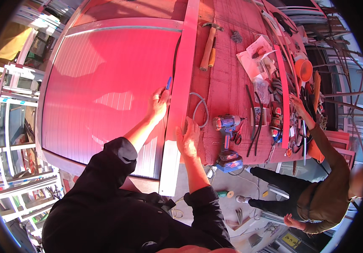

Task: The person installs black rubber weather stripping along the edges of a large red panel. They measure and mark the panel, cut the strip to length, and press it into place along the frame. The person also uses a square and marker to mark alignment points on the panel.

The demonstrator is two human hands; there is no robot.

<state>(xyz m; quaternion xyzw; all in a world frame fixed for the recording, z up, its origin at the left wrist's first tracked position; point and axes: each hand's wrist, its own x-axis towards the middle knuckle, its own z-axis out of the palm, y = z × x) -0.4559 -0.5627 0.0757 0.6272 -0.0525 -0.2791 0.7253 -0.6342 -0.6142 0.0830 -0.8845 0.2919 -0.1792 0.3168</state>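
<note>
One framed panel (88, 101) on my feed, lying flat in front of the wearer, left of the tools. Face is finely ribbed, pink-red in this light, with paler patches where the ribs show clearest. Long smooth rail (185, 63) down its right side, pink up top, silvery-white at the near end. Thin black strip (176, 55) runs along the rail's inner edge.

Hands: left hand (158, 103) is closed around a small blue tool (169, 82), upper end poking out by the strip. Right hand (188, 137) sits on the rail's right edge; I can't tell if it grips.

Counter (228, 99) has a rumpled red covering. On it I see a hammer (208, 46), blue-and-black cordless driver (227, 123), gray cable loop (205, 109), papers (253, 59), orange cup (303, 70).

Co-worker (322, 198) at right, one arm stretched over the counter's cluttered far side. Gray floor (242, 181) below, with a green spool (223, 194) and loose cables. White metal frames (6, 147) stacked along the left.
</note>
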